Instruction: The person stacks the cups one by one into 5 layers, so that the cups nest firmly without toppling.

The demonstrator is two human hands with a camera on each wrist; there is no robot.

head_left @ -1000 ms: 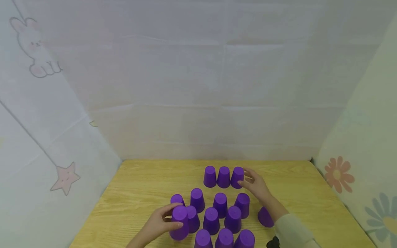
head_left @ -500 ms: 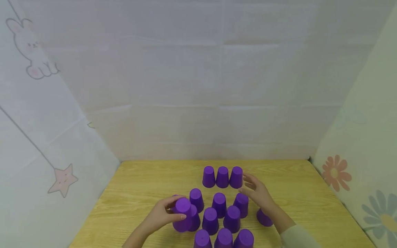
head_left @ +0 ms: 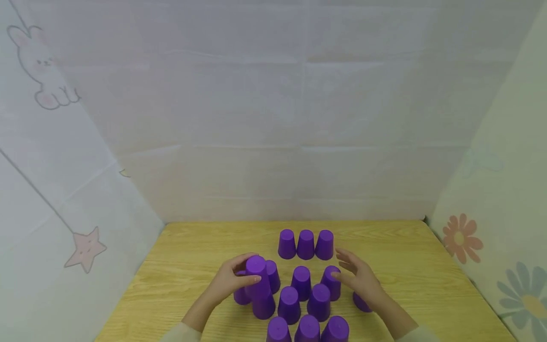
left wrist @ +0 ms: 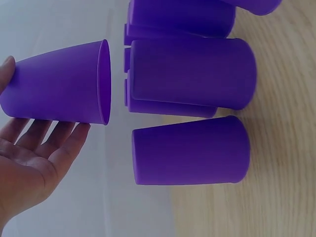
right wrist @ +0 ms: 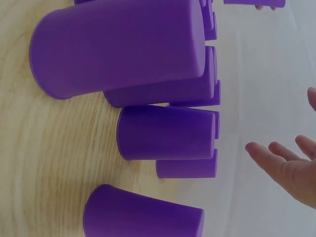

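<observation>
A purple plastic cup (head_left: 256, 271), mouth down, is in my left hand (head_left: 226, 281), thumb on one side and fingers on the other. In the left wrist view the held cup (left wrist: 59, 84) hangs higher than the standing cups, a gap between its rim and their bases. In the head view it overlaps a standing cup (head_left: 263, 306) at the left of the group. My right hand (head_left: 361, 278) hovers with fingers spread, holding nothing. It is close to the right cup (head_left: 331, 285) of the middle group; the right wrist view shows the hand (right wrist: 291, 170) apart from the cups.
Three upside-down cups stand in a row at the back, the middle cup (head_left: 305, 245) among them. Another three-cup row (head_left: 307, 330) is at the front. A lone cup (head_left: 362, 301) is partly behind my right forearm. Printed cloth (head_left: 273, 118) encloses the wooden table (head_left: 192, 247).
My left hand has carried its cup to the right and farther from me, over the left cups. The right hand has drawn slightly back from the last cup of the back row.
</observation>
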